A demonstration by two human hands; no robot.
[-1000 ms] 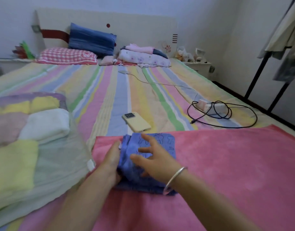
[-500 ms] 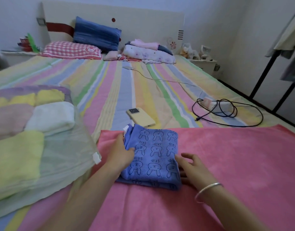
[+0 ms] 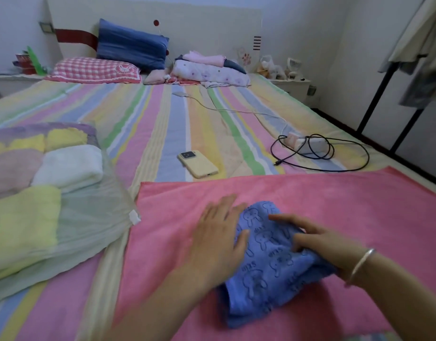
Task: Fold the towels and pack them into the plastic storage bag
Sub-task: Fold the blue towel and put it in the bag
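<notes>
You are at the end of the fold on the blue bunny-print towel (image 3: 268, 262); it sits as a thick, slightly bunched bundle on the pink towel (image 3: 322, 198), which lies spread flat over the near end of the striped sheet (image 3: 167, 124). Your left hand (image 3: 219, 238) is spread flat with the fingers straight, pressing the bundle's left edge, the palm partly on the pink towel beside it. Your right hand (image 3: 320, 242) lies over the bundle's right side, fingers stretched across the top and thumb bent into the cloth; whether it pinches a fold there I cannot tell, since the underside is hidden.

The plastic storage bag (image 3: 94, 217) lies to your left, near the bundle but apart from it; it already holds folded towels, among them a white towel (image 3: 69, 166) and a yellow towel (image 3: 22, 217). I judge the packing well along, with the blue one ready to go in and the pink one not yet folded.

The next move, as I read it, calls for a grip from both sides that keeps the layers together, a lift clear of the pink towel, and a carry leftward to the bag; I cannot make out where its mouth is, so find that first. The bundle's near edge looks loose, so support it from below or the fold may spill. The phone (image 3: 198, 164) lies beyond on the sheet, out of that path.
</notes>
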